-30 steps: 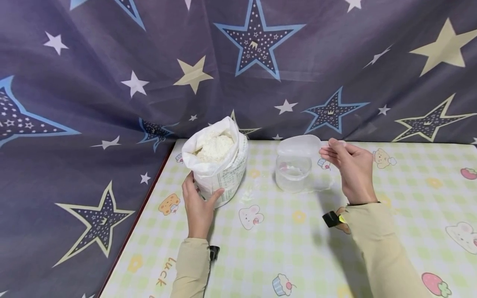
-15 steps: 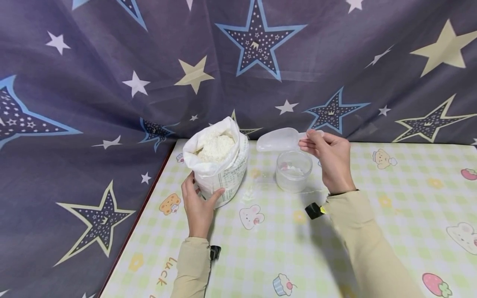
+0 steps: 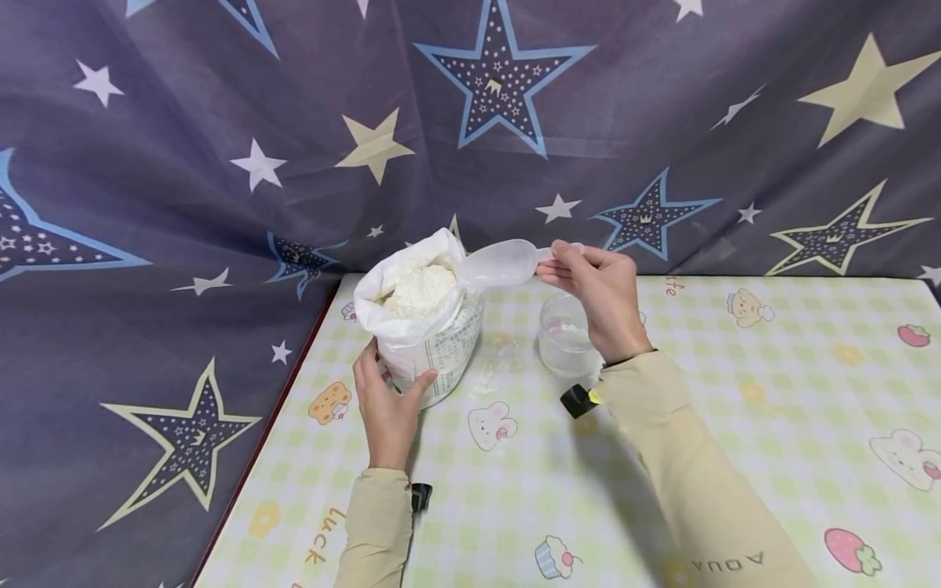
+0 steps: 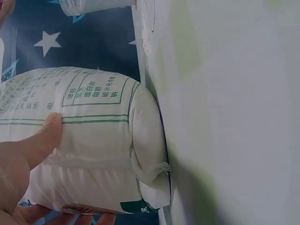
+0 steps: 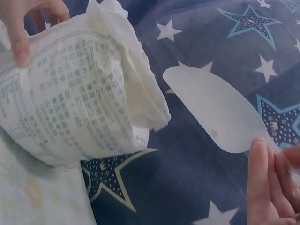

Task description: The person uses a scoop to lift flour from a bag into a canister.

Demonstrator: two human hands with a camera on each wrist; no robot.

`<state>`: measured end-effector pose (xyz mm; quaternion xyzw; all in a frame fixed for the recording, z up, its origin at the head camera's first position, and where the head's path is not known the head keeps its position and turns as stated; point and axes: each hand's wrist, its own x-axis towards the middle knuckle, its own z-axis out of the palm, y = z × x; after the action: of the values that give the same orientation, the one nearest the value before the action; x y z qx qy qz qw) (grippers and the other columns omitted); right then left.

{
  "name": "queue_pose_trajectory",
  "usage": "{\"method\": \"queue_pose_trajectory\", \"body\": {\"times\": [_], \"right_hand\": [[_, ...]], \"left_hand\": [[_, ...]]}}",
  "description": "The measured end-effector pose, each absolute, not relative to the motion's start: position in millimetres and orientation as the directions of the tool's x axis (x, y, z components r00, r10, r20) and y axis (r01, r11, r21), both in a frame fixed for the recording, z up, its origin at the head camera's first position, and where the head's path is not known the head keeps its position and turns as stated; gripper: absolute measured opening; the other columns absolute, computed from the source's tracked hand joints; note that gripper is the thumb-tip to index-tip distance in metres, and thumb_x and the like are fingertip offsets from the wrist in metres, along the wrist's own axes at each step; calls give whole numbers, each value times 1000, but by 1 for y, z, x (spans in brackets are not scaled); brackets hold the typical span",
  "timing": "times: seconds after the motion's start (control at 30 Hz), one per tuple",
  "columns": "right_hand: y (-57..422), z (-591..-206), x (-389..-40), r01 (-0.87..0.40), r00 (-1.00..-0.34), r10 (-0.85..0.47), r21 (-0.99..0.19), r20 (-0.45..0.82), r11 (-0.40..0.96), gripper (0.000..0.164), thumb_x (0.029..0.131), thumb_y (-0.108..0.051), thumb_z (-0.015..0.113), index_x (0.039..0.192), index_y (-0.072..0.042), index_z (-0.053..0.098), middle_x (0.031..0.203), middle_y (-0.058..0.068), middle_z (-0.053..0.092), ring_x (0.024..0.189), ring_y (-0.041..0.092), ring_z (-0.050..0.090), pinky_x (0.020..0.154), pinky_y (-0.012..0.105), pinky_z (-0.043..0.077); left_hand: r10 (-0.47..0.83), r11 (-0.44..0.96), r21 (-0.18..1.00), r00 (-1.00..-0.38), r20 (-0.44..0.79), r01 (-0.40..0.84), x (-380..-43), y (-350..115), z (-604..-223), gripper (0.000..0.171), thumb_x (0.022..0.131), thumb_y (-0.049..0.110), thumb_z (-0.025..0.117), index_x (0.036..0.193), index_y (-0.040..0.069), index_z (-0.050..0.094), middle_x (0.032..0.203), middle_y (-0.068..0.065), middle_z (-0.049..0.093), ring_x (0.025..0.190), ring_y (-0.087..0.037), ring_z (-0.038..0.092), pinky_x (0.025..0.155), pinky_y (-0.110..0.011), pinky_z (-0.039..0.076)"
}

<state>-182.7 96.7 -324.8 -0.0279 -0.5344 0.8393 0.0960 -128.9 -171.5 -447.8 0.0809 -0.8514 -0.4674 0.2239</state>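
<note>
An open white cloth bag of flour (image 3: 441, 343), printed in green, stands on the table with its top rolled back and pale flour (image 3: 422, 290) heaped inside. My left hand (image 3: 390, 408) grips its lower near side, thumb in front and fingers round the left. In the left wrist view the thumb (image 4: 44, 140) presses the printed cloth. My right hand (image 3: 603, 298) pinches the handle of a translucent plastic scoop (image 3: 503, 263), whose tip overlaps the bag's right rim in the head view. The right wrist view shows the scoop's bowl (image 5: 215, 110) with only a small speck on it.
A clear round plastic tub (image 3: 562, 351) with a little white stuff inside stands right of the bag, partly hidden by the right hand. The checked tablecloth (image 3: 478, 506) has a white smudge near the bag. A starry curtain (image 3: 309, 106) hangs close behind and left.
My right hand has carried the scoop leftward from above the tub to the bag's rim. The left hand has kept its hold on the bag, which stays in place.
</note>
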Motion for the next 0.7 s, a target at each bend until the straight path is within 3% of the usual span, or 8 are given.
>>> {"method": "queue_pose_trajectory", "body": {"times": [0.7], "right_hand": [[78, -321, -186, -207, -961, 226, -959, 162, -194, 21, 90, -9, 72, 94, 11, 74, 78, 10, 75, 68, 16, 74, 72, 30, 64]], "left_hand": [[-347, 580, 812, -883, 315, 62, -128, -170, -447, 94, 77, 23, 87, 153, 8, 32, 146, -14, 39, 133, -26, 43, 110, -39, 46]]}}
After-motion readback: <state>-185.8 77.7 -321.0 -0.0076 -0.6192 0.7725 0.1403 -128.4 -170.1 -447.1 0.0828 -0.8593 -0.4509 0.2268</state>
